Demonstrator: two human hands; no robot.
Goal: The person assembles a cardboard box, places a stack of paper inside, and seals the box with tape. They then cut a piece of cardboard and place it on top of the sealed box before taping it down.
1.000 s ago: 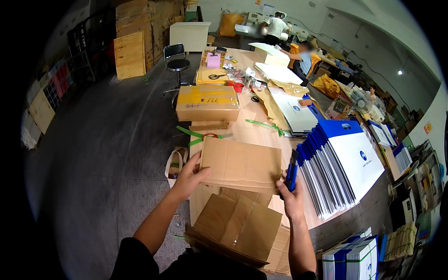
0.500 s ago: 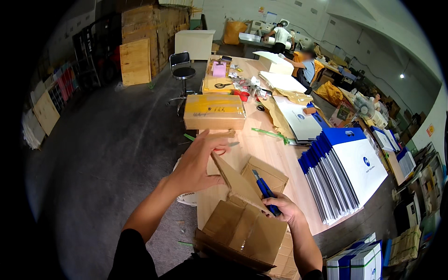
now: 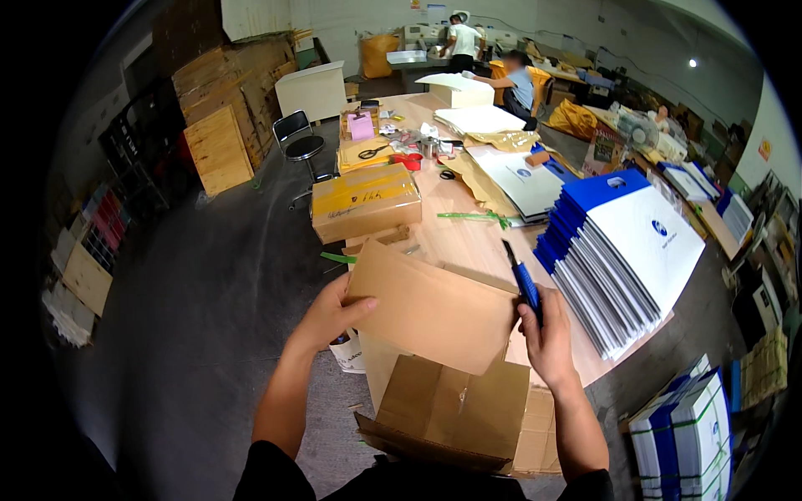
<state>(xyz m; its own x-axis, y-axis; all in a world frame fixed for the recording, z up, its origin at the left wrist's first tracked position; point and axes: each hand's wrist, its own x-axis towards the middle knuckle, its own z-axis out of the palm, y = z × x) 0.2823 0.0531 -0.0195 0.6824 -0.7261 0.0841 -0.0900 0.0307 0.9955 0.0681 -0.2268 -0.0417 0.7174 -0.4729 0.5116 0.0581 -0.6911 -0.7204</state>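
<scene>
A flat brown cardboard piece point(image 3: 430, 305) is raised above the near part of the table. My left hand point(image 3: 328, 316) grips its left end, thumb on the face turned toward me. Close against the piece's right end, my right hand point(image 3: 547, 336) is closed around a blue utility knife point(image 3: 526, 284), its blade pointing up and away. Whether the right fingers also touch the cardboard is hard to make out. Below both hands, right in front of my body, sits a cardboard box point(image 3: 455, 401) with its flaps spread.
A taped carton point(image 3: 368, 200) stands on the wooden table point(image 3: 434, 234) ahead. Blue-and-white folded bags point(image 3: 618, 267) are stacked to the right. Scissors point(image 3: 373, 153), a green strap point(image 3: 472, 217) and brown paper lie farther off. A black stool point(image 3: 302, 149) is beside the table; people work beyond.
The cardboard piece has turned from edge-on to showing its broad face. My left hand moved down to its left end; the right hand, with the knife, rose and shifted right.
</scene>
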